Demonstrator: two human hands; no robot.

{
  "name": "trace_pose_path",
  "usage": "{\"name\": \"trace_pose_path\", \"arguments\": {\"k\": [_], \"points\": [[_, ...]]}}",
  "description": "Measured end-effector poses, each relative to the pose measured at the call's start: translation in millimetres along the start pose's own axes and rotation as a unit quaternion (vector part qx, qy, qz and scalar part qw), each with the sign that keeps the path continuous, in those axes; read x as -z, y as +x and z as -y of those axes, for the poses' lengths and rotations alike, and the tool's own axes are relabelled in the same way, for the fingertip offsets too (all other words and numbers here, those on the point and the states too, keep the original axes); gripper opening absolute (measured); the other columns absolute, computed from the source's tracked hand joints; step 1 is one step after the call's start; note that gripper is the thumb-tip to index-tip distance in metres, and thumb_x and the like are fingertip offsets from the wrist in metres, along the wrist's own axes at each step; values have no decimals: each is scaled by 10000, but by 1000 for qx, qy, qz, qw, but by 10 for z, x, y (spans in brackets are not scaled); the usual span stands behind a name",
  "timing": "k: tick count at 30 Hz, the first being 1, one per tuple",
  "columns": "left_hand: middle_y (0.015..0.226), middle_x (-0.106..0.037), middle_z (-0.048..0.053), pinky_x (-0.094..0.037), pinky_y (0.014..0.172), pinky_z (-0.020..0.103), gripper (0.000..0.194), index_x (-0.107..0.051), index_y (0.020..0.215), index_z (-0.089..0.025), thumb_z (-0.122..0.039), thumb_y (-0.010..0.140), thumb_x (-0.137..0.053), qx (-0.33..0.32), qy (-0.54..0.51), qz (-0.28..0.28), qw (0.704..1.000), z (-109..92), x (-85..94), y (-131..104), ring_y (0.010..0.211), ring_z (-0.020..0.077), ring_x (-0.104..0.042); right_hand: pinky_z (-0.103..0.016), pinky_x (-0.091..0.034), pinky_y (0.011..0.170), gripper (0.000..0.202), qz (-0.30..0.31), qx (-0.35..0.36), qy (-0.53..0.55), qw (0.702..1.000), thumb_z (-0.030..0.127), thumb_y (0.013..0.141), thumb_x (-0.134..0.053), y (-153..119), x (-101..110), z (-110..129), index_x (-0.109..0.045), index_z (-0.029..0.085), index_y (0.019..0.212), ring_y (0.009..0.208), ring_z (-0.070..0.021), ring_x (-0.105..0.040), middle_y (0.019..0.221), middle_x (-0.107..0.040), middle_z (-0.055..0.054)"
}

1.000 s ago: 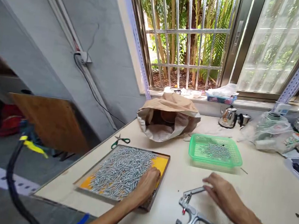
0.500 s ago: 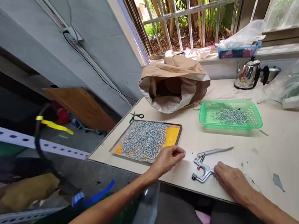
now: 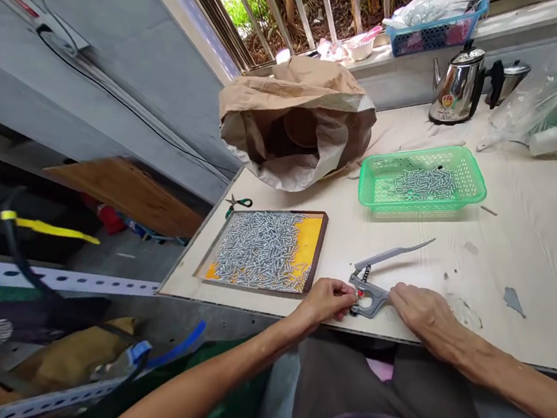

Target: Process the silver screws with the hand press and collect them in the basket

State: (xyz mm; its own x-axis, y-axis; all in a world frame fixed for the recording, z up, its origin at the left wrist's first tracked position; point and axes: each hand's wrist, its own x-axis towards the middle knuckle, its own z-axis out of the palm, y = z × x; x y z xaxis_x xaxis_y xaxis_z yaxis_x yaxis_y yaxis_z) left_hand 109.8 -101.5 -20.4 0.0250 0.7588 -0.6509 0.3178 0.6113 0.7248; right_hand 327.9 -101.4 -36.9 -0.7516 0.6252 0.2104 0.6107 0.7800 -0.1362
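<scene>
Grey metal snap pliers (image 3: 372, 305) with a C-shaped jaw, a spring and a small red tip lie on the table near its front edge. Their upper handle stands raised, spread from the lower one. My right hand (image 3: 420, 312) is closed around the lower handle, which it mostly hides. At the jaw opening, my left hand (image 3: 327, 302) has its thumb and fingers pinched together beside the red tip; whatever is between them is too small to make out. Left of that hand sits a shallow tray (image 3: 321, 247) with a yellow bottom, heaped with small silvery metal pieces (image 3: 261, 247).
A green plastic basket (image 3: 373, 199) holds more metal pieces. Behind the tray stands an open brown paper bag (image 3: 293, 123). Small scissors (image 3: 239, 202) lie at the left table edge, a grey scrap (image 3: 513, 301) at right. A metal kettle (image 3: 456, 88) stands at the back.
My left hand has moved right from beside the tray to the pliers' jaw. My right hand stays on the lower handle. The view has tilted downward.
</scene>
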Motion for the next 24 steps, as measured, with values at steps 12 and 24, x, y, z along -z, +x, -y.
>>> {"name": "trace_pose_path", "arguments": {"k": [12, 24], "points": [[434, -568, -20, -480, 496, 209, 172, -582, 584, -108, -205, 634, -715, 99, 68, 52, 991, -222, -10, -2, 425, 94, -551, -281, -257, 526, 218, 169, -20, 29, 985, 12, 764, -454, 187, 146, -103, -499, 193, 876, 654, -149, -499, 833, -551, -30], [393, -527, -46, -421, 451, 184, 143, -579, 590, -114, -179, 679, -670, 136, 94, 43, 985, -180, -31, 13, 377, 70, -490, -418, -395, 838, 563, 105, -33, 21, 994, 507, 725, -665, 270, 199, -359, -533, 183, 1167, 1129, -323, -469, 1276, -505, -162]]}}
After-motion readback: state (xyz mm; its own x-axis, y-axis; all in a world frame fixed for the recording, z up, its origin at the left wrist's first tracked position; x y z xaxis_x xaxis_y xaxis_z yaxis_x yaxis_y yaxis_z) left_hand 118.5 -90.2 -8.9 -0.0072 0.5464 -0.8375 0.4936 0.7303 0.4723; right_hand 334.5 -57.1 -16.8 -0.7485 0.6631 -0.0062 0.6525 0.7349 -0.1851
